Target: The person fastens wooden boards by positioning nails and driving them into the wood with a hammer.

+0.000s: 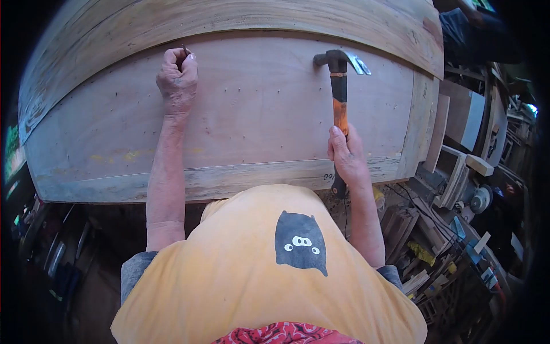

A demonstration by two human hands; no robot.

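Note:
A claw hammer (339, 86) with an orange and black handle is upright in my right hand (348, 153), its fingers wrapped round the handle. The hammer's head is over the right part of a plywood panel (258, 120). My left hand (178, 80) is closed near the panel's upper edge, pinching a small dark nail (184, 48) that sticks up between thumb and finger. Small nail heads or marks dot the panel in rows. A wooden board (240, 16) lies along the panel's far side, and a pale wooden strip (229, 179) runs along its near edge.
Wood offcuts (401, 223), a round grey machine part (481, 200) and cables lie at the right. Boards (458, 114) lean beyond the panel's right end. A person's dark clothing (475, 34) shows at the upper right. Dark clutter is at the lower left.

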